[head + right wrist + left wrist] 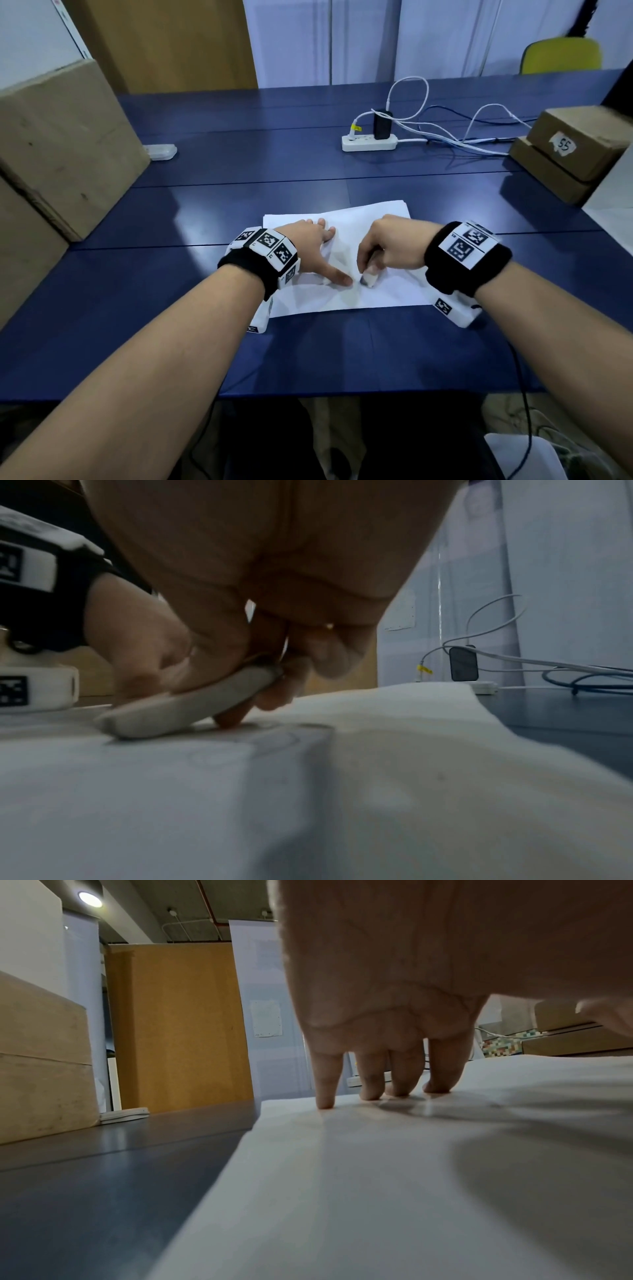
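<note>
A white sheet of paper (376,219) lies on the blue table (239,164) in front of me. My left hand (313,245) presses flat on its left part, fingers straight and spread, thumb pointing right; the fingertips (369,1093) touch the paper (377,1177) in the left wrist view. Just right of that thumb, my right hand (371,263) pinches a small white eraser (368,278) with a grey end, which touches the sheet. In the right wrist view the eraser (178,712) lies slanted on the paper (377,777) beside faint pencil lines.
A white power strip (370,143) with a black charger and loose cables (479,137) sits at the back right. Cardboard boxes stand on the left (61,144) and right (579,144). A small white case (160,151) lies near the left box. A yellow chair (561,54) stands beyond the table.
</note>
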A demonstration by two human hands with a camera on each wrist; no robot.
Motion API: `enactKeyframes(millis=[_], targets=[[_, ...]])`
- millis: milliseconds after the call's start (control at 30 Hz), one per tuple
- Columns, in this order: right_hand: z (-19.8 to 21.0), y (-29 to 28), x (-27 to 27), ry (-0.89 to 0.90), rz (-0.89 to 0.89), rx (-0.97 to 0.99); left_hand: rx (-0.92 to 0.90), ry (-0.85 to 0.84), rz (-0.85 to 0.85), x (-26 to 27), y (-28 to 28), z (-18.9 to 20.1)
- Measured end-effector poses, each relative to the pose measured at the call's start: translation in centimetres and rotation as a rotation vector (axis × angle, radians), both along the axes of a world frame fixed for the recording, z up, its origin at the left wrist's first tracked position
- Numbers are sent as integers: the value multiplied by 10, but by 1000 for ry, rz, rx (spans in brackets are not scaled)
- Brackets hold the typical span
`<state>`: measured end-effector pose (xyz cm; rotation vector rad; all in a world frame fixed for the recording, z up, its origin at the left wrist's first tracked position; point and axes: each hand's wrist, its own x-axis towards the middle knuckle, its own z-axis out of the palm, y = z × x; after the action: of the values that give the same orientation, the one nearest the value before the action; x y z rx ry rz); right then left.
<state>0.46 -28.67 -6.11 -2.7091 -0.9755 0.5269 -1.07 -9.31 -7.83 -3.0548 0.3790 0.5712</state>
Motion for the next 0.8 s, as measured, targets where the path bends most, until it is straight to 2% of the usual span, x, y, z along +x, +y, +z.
enactKeyframes(millis=[133, 333, 500, 633, 667, 800], targets=[[-4, -2, 12, -194, -117, 32, -4, -11, -1, -1, -2, 4], [0, -5, -1, 20, -11, -25, -3, -8, 10, -2, -2, 3], [-4, -3, 13, -241, -90, -6, -19, 12, 11, -1, -1, 2], [-1, -8, 5, 28, 30, -18, -12, 25, 19, 2, 2, -3], [-2, -8, 2, 45, 45, -27, -13, 26, 21, 3, 2, -3], [-6, -6, 15, -208, -56, 11, -28, 35, 16, 3, 2, -2]])
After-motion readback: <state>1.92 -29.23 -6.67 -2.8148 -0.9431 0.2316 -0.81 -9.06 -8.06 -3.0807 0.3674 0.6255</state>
